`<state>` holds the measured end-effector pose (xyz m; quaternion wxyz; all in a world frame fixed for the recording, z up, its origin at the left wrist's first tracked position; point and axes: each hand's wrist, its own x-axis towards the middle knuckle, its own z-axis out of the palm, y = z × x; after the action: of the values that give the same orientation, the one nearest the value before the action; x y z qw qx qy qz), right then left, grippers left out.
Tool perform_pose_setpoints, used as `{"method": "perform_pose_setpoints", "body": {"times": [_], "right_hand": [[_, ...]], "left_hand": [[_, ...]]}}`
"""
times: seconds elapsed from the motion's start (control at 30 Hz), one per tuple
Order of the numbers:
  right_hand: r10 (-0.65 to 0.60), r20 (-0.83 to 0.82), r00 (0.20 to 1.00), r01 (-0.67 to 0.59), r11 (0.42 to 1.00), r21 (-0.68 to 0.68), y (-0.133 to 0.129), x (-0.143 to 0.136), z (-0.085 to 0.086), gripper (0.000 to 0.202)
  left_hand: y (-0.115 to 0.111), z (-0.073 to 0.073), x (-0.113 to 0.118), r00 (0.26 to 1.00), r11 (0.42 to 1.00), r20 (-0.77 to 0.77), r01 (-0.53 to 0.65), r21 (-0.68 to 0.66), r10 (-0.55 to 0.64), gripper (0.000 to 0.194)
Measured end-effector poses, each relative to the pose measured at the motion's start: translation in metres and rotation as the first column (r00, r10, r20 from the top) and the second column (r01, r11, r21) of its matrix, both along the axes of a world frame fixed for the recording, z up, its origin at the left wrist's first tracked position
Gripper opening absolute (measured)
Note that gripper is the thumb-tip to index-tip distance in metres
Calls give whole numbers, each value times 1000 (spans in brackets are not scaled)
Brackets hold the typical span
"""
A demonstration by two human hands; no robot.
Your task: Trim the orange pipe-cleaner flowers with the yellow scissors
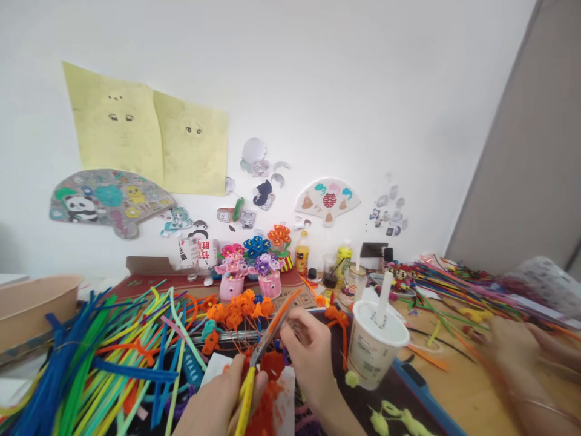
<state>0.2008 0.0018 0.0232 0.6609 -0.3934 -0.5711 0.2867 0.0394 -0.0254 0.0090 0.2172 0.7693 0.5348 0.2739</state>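
Closing around the yellow handles of the scissors (pixel 246 396), the left hand (pixel 211 399) has its thumb laid along them, and the blades slant up and away. The right hand (pixel 313 348) is partly curled, its thumb and forefinger bent in beside the blades, where an orange strip (pixel 290 300) runs; I cannot tell whether they grip it. Below lies white paper (pixel 285 393) with orange fluff on it. Just beyond are orange flowers (pixel 240 309) on thin stems, with a heap of coloured pipe cleaners (pixel 86 369) to the left and a lidded cup (pixel 376 345) with a straw to the right. Farther right are another person's hands (pixel 521 351).

The fingertips are so near the blades that a small slip could nick the skin. The strip, being thin and soft, could bend or slide off the edge if loosely held. A wide swing of the right elbow might knock the cup over, and loose fluff could scatter if the paper is nudged.

The handle ends are cut off at the bottom, and the left hand's lower fingers are hidden. Whether the blades touch the strip is unclear, and the other person's hands are blurred.
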Motion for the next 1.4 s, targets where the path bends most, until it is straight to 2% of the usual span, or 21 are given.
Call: {"method": "perform_pose_setpoints", "body": {"times": [0.13, 0.3, 0.6, 0.83, 0.97, 1.07, 1.2, 1.4], "right_hand": [[-34, 75, 997, 32, 999, 23, 1, 1, -2, 20], [-64, 136, 989, 58, 997, 48, 1, 2, -2, 18], [-68, 142, 988, 63, 997, 43, 0, 1, -2, 19], [-51, 106, 993, 49, 999, 24, -2, 1, 1, 18], [-54, 99, 994, 52, 998, 25, -2, 0, 0, 18], [-17, 90, 996, 14, 999, 29, -1, 3, 2, 19], [107, 32, 994, -108, 994, 11, 2, 10, 6, 15], [190, -41, 981, -190, 982, 0, 6, 17, 8, 14]], "left_hand": [[3, 3, 0, 1000, 1000, -9, 21, -9, -21, 31], [6, 5, -1, 994, 999, -105, 17, -51, -23, 32], [14, -6, 2, 987, 999, -157, 5, -43, -12, 34], [7, 4, -1, 996, 999, -85, 28, -43, -31, 32], [7, 4, -3, 998, 999, -63, -8, -52, 4, 31], [7, 4, -3, 997, 999, -73, -13, -34, 10, 32], [5, 8, -1, 997, 1000, -72, 15, 16, -13, 35], [6, 12, -2, 999, 999, -5, 34, -41, -34, 37]]}}
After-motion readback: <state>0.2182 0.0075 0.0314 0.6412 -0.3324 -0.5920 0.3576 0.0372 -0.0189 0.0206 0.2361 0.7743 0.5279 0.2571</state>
